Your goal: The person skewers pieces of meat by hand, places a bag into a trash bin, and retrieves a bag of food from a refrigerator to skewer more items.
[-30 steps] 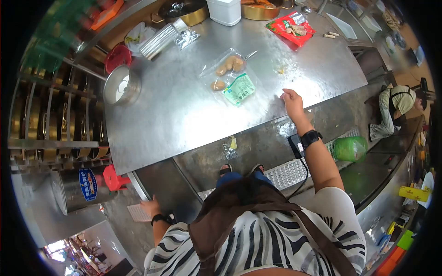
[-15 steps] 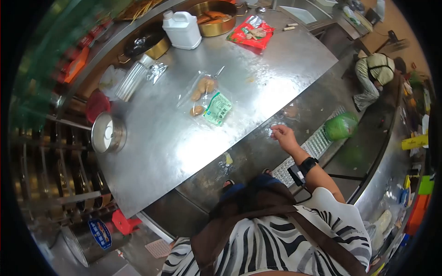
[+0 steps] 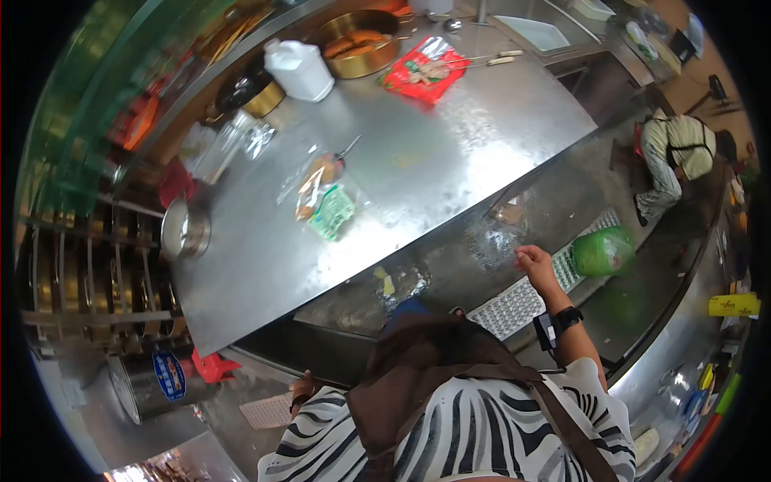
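My right hand (image 3: 536,263) hangs over the floor beside the metal table, its fingers curled; whether they hold anything is too small to tell. Low at the left, my left hand (image 3: 303,384) shows partly beside my striped shirt, below the table edge, its fingers small and unclear. On the steel table (image 3: 265,281) lies a clear plastic bag with brown round pieces (image 3: 320,178) and a green-white label (image 3: 332,211). Neither hand touches it. A red packet with food on it (image 3: 424,72) lies toward the back.
A white jug (image 3: 299,71), a brass pot (image 3: 353,66) and a metal bowl (image 3: 185,229) stand on the table. A green bag (image 3: 602,251) sits on the floor by a perforated strip (image 3: 514,309). Another person (image 3: 673,157) is bent low at the right.
The view has shifted, with the table's things now further left. My left hand has come into view at the lower left. My right hand remains over the floor.
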A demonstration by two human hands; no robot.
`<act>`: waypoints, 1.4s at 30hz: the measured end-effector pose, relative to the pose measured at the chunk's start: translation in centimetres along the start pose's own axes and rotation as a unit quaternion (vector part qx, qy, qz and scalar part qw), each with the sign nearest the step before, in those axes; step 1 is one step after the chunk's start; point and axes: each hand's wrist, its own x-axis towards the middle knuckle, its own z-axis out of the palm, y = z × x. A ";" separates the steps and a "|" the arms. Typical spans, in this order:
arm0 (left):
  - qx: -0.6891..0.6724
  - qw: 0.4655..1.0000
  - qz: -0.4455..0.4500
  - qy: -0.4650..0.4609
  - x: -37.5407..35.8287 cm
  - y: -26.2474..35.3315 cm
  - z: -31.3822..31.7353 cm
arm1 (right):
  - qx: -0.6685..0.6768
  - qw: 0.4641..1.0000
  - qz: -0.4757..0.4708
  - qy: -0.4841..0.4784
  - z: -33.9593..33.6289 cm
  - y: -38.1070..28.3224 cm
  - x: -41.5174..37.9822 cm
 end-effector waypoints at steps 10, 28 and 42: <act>-0.101 0.993 -0.034 0.042 -0.7 11.8 -8.3 | -0.003 0.999 -0.007 0.039 -6.9 -0.9 5.3; -0.070 0.945 0.314 -0.055 -5.1 46.6 -22.9 | 0.090 0.955 0.088 0.267 -28.2 5.0 7.3; -0.050 0.827 0.494 -0.264 -27.1 74.3 -28.0 | -0.015 0.971 0.065 0.230 -52.5 2.2 18.7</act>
